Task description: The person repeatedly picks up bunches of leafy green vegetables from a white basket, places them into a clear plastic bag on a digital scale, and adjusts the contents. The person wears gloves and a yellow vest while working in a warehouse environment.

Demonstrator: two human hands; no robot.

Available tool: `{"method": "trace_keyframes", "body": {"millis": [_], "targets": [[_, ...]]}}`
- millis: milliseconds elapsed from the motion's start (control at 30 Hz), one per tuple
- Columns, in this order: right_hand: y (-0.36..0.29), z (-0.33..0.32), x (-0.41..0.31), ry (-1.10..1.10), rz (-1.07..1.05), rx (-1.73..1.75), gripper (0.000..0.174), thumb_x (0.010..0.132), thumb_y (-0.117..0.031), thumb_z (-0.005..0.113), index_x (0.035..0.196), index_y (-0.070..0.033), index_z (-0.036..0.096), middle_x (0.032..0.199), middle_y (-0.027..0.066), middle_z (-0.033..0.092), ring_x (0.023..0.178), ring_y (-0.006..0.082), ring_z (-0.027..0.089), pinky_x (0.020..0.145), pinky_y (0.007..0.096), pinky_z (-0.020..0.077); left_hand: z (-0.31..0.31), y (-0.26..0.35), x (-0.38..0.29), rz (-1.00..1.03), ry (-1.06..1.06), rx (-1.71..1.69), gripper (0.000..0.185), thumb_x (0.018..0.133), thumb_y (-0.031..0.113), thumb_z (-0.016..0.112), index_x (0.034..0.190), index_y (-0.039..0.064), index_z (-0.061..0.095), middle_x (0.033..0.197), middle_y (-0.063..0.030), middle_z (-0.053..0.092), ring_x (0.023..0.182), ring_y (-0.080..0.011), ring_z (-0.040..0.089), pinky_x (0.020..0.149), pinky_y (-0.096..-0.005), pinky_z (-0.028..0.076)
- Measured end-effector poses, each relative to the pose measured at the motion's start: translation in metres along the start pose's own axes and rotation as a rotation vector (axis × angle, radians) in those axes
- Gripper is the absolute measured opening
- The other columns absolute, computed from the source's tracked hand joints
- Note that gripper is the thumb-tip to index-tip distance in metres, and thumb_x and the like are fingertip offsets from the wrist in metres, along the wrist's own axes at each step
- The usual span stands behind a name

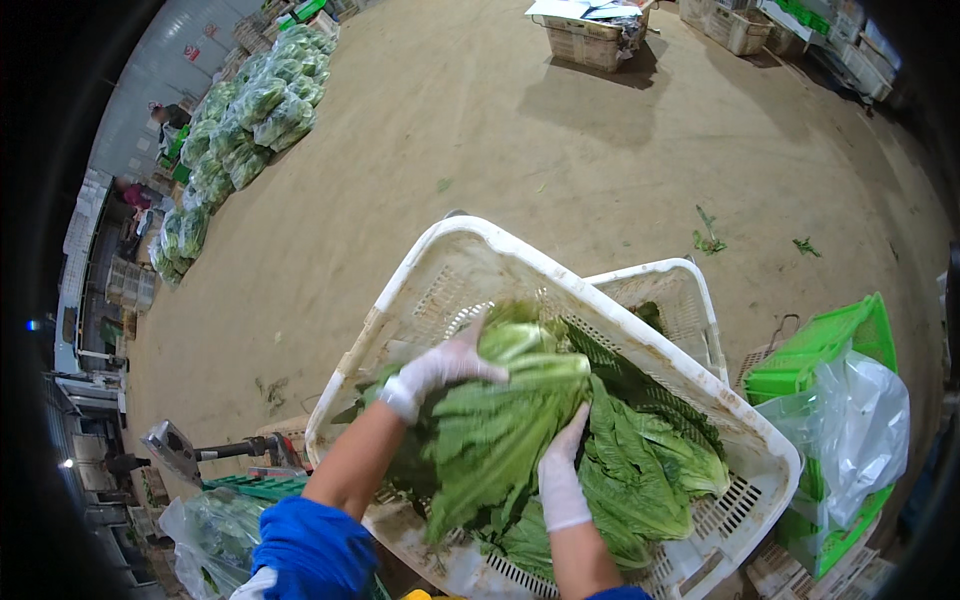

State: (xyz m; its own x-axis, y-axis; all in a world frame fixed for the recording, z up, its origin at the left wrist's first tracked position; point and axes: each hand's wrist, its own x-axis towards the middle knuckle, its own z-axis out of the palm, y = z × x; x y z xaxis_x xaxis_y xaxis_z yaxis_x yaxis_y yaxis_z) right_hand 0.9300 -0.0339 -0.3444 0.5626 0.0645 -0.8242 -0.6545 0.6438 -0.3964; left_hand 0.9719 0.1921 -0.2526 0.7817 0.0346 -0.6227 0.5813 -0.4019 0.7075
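A large white plastic crate (757,442) lies before me, its floor partly covered with heads of leafy green lettuce (637,480). Both my hands wear thin white gloves and reach into it. My left hand (459,360) is slightly blurred, its fingers spread over the top of a lettuce head near the crate's middle. My right hand (566,457) lies along the right side of a lettuce head with a pale cut stem (574,365); its fingers are partly hidden by leaves. Whether either hand grips a head firmly does not show.
A second white crate (716,330) stands behind. Green crates (817,352) with clear plastic bags are at right. A scale-like device (172,450) and bagged greens (217,532) are at lower left. Bagged lettuce (262,105) is piled far left, near two people. Leaf scraps (709,244) dot the floor.
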Motion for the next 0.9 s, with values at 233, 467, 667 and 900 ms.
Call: {"method": "trace_keyframes", "body": {"millis": [233, 467, 667, 900], "targets": [[0.014, -0.031, 0.052, -0.045, -0.090, -0.507, 0.076, 0.097, -0.061, 0.040, 0.150, -0.007, 0.031, 0.152, 0.0053, 0.036, 0.135, 0.0223, 0.038, 0.111, 0.0343, 0.0307, -0.026, -0.041, 0.062, -0.086, -0.161, 0.238, 0.122, 0.059, 0.057, 0.085, 0.150, 0.002, 0.025, 0.147, -0.0237, 0.039, 0.139, -0.0316, 0.035, 0.115, -0.0386, 0.026], [-0.012, -0.014, 0.043, -0.346, 0.179, -0.230, 0.073, 0.096, -0.065, 0.032, 0.148, -0.014, 0.037, 0.149, 0.0072, 0.041, 0.132, 0.0266, 0.041, 0.109, 0.0411, 0.0347, -0.013, -0.027, 0.036, -0.001, -0.219, -0.154, 0.117, 0.064, 0.054, 0.084, 0.150, 0.002, 0.025, 0.146, -0.0179, 0.041, 0.134, -0.0261, 0.038, 0.113, -0.0354, 0.029], [-0.031, -0.013, -0.016, -0.393, 0.333, 0.200, 0.067, 0.099, -0.059, 0.020, 0.149, -0.017, 0.032, 0.152, 0.0106, 0.036, 0.135, 0.0295, 0.039, 0.115, 0.0484, 0.0290, 0.053, 0.014, -0.058, -0.027, 0.142, 0.454, 0.148, 0.046, 0.078, 0.078, 0.150, -0.007, 0.015, 0.136, -0.0307, 0.043, 0.129, -0.0408, 0.043, 0.110, -0.0434, 0.034], [-0.030, -0.035, -0.030, -0.488, 0.407, 0.139, 0.066, 0.097, -0.061, 0.031, 0.143, -0.014, 0.041, 0.145, 0.0146, 0.043, 0.128, 0.0338, 0.045, 0.109, 0.0510, 0.0369, 0.068, 0.010, -0.101, -0.022, 0.231, 0.512, 0.141, 0.046, 0.072, 0.083, 0.148, -0.004, 0.023, 0.139, -0.0286, 0.040, 0.131, -0.0433, 0.038, 0.110, -0.0482, 0.030]]}}
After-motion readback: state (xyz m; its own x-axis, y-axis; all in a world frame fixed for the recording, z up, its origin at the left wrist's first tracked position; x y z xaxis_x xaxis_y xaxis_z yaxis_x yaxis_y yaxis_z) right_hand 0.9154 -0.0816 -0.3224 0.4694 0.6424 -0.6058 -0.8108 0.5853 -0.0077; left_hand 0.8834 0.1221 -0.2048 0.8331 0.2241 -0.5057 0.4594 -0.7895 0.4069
